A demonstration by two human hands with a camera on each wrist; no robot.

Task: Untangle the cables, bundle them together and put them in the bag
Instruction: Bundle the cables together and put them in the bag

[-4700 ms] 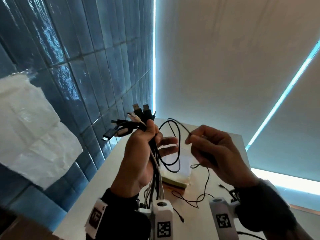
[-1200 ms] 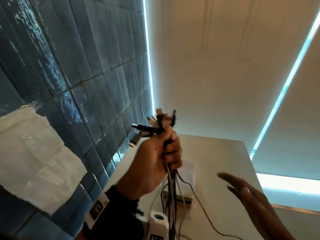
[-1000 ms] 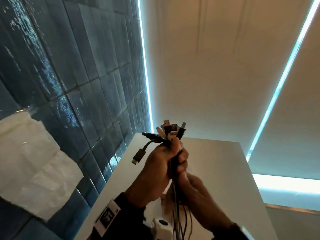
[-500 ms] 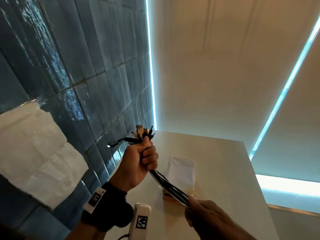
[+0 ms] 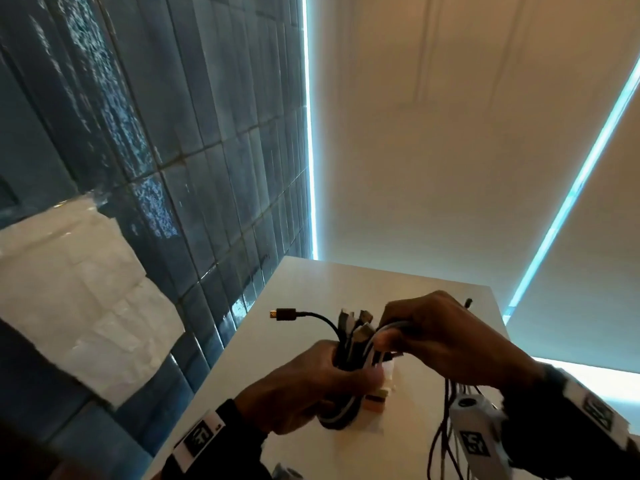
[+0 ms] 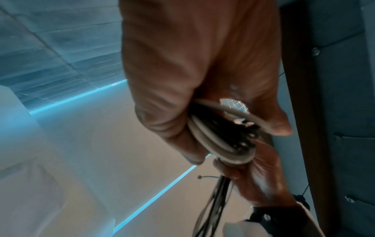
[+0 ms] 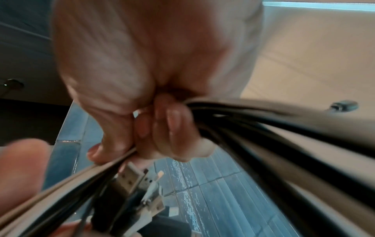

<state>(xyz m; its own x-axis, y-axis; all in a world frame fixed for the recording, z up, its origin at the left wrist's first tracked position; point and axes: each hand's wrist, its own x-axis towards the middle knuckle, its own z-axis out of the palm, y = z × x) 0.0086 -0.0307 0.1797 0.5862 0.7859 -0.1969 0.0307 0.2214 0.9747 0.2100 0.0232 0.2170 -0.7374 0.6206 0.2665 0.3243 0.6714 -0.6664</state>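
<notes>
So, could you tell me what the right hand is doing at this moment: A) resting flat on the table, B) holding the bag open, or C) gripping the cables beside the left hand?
C: in the head view the right hand has its fingers curled round the cables next to the left hand.

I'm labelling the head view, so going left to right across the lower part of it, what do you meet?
White paper on the tiled wall → brown-tipped cable plug → left hand gripping the cable bundle → right hand → glowing light strip.
</notes>
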